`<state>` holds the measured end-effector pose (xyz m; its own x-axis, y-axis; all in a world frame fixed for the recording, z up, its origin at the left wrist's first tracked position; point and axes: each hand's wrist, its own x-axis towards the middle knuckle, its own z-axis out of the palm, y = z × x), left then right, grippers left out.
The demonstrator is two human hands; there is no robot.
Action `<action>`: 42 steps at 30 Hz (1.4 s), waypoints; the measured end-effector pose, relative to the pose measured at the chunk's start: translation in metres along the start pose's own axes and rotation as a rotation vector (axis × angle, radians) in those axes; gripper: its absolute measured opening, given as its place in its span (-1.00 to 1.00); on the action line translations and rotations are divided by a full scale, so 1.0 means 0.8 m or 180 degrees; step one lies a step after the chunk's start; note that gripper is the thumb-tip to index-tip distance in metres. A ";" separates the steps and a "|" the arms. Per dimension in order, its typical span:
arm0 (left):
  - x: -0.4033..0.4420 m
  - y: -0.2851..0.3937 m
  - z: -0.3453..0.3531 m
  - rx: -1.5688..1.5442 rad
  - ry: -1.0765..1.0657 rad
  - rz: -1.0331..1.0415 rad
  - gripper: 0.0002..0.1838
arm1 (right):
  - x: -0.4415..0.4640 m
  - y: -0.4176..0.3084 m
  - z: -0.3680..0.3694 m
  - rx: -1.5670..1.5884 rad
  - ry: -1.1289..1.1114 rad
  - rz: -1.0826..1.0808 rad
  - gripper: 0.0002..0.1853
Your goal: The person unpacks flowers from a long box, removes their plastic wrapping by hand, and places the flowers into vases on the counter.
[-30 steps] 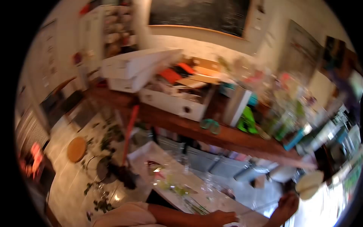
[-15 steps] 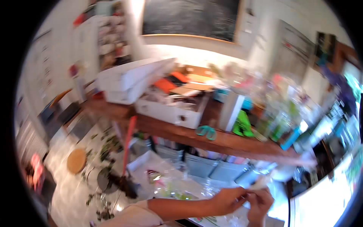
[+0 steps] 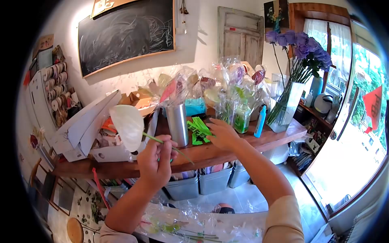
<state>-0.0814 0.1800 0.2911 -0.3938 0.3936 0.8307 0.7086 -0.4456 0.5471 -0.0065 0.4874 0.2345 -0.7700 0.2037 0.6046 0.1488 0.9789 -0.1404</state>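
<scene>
My left hand (image 3: 156, 160) pinches the green stem of a white anthurium (image 3: 127, 126), and its broad pale bloom tilts to the left above the open carton. The stem's cut end points down to the right past my fingers. My right hand (image 3: 223, 135) reaches over the wooden table with its fingers apart, at the edge of a bright green packet (image 3: 198, 131). How firmly the fingertips touch the packet I cannot tell. Left of the packet stands a silver metal cylinder (image 3: 177, 125). A green-labelled bottle (image 3: 242, 118) and a blue bottle (image 3: 260, 121) are to its right.
Several plastic-wrapped flowers (image 3: 227, 87) crowd the back of the table (image 3: 259, 143). Purple roses (image 3: 302, 44) stand in a glass vase (image 3: 287, 105). An open white carton (image 3: 109, 154) lies left. Below are grey bins (image 3: 214, 180) and a surface holding clear-wrapped stems (image 3: 178, 229).
My view has turned right and come nearer the table. My hands, together before at the lower right, have parted: the left holds the anthurium, the right stretches out to the green packet.
</scene>
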 end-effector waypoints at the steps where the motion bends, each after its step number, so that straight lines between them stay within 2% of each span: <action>1: 0.012 -0.006 0.004 0.0052 -0.0082 0.0036 -0.83 | 0.018 0.007 0.004 -0.0197 -0.0081 -0.0040 -0.40; 4: 0.045 -0.032 0.019 0.0150 -0.0240 0.0057 -0.77 | 0.076 0.025 -0.003 0.0297 0.0328 0.0097 -0.28; 7: 0.083 -0.050 0.046 0.0242 -0.0096 0.0234 -0.73 | 0.111 0.022 -0.045 0.1369 0.0685 0.0633 -0.34; 9: 0.112 -0.066 0.067 0.0147 0.0011 0.0352 -0.71 | 0.126 0.033 -0.054 0.1933 0.0649 0.1020 -0.40; 11: 0.146 -0.071 0.096 0.0117 0.0146 0.0578 -0.70 | 0.147 0.064 -0.056 0.2170 0.0582 0.1022 -0.43; 12: 0.163 -0.075 0.108 0.0169 0.0178 0.0678 -0.70 | 0.161 0.093 -0.052 0.2125 0.0537 0.0822 -0.43; 14: 0.196 -0.086 0.133 0.0267 0.0246 0.0886 -0.71 | 0.153 0.085 -0.074 0.2121 0.0670 0.0471 -0.36; 17: 0.238 -0.100 0.170 0.0638 0.0370 0.0774 -0.71 | 0.160 0.119 -0.063 0.2668 0.0513 0.1085 -0.25; 20: 0.267 -0.115 0.204 0.0916 0.0323 0.0372 -0.71 | 0.154 0.135 -0.058 0.2803 0.0364 0.1039 -0.16; 23: 0.289 -0.168 0.238 0.1175 0.0295 0.0307 -0.74 | 0.150 0.128 -0.051 0.2493 0.0734 0.0995 -0.24; 27: 0.285 -0.213 0.265 0.1655 0.0130 0.0223 -0.70 | 0.139 0.112 -0.057 0.2869 0.0881 0.1122 -0.25; 28: 0.285 -0.224 0.269 0.1422 -0.0113 -0.0228 -0.67 | 0.139 0.111 -0.055 0.2942 0.1010 0.1091 -0.27; 31: 0.269 -0.270 0.283 0.1758 -0.0341 -0.0210 -0.67 | 0.137 0.098 -0.061 0.3006 0.1151 0.1105 -0.28; 34: 0.254 -0.290 0.288 0.1656 -0.0618 -0.0698 -0.70 | 0.126 0.079 -0.085 0.3065 0.0525 0.1246 -0.22; 35: 0.251 -0.295 0.291 0.1616 -0.0744 -0.0879 -0.70 | 0.124 0.080 -0.080 0.2949 0.0602 0.1156 -0.23; 36: 0.248 -0.304 0.294 0.1627 -0.0778 -0.0725 -0.68 | 0.124 0.080 -0.073 0.2826 0.0678 0.1067 -0.24; 40: 0.223 -0.315 0.298 0.0863 -0.0757 -0.0821 -0.66 | 0.121 0.072 -0.044 0.2777 0.1039 0.1005 -0.35; 42: 0.199 -0.302 0.293 0.0535 -0.0627 -0.0801 -0.69 | 0.109 0.066 -0.045 0.2659 0.0842 0.1174 -0.41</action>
<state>-0.1782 0.5390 0.2670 -0.4595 0.6289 0.6272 0.6966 -0.1829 0.6937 -0.0438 0.5578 0.3082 -0.5823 0.5952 0.5538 -0.2162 0.5433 -0.8112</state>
